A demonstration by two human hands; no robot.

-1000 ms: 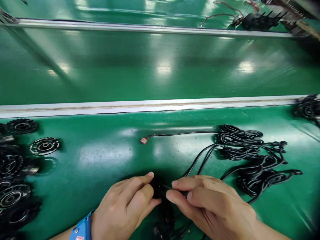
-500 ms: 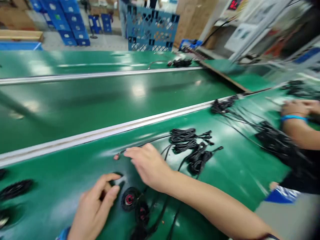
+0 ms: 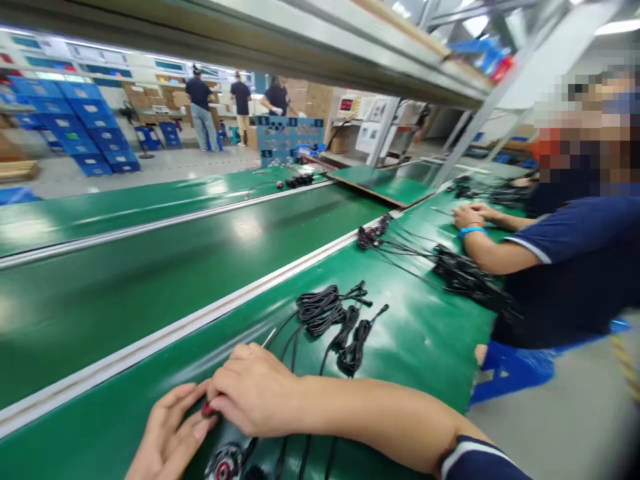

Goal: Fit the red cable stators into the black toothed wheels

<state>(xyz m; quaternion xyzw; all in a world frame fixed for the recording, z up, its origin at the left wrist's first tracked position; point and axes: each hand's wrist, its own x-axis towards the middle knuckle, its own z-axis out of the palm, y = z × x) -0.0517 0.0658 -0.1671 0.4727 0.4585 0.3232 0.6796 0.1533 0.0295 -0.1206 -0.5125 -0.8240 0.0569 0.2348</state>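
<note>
My left hand [image 3: 173,430] and my right hand [image 3: 253,393] meet low in the view, over the green work surface. Their fingertips pinch a small red-and-black cable end [image 3: 207,409], largely covered by fingers. A thin pale rod [image 3: 269,338] shows past my right hand's knuckles; whether that hand grips it is hidden. From a coiled black cable [image 3: 320,308], one strand runs towards my right hand. Another black cable bundle [image 3: 356,347] lies beside it. Just below my hands sits a round black part [image 3: 223,465] with a red centre, cut off by the frame edge.
A white rail [image 3: 200,320] divides the surface from the green belt [image 3: 150,287]. To the right, a co-worker's hands [image 3: 473,215] are near a black cable pile [image 3: 465,270]. A metal shelf beam [image 3: 300,50] crosses overhead. Blue crates [image 3: 95,133] stand behind.
My hands have come together, and the red cable end is now between their fingers. The view has tilted up and turned right, bringing in the overhead beam and more people.
</note>
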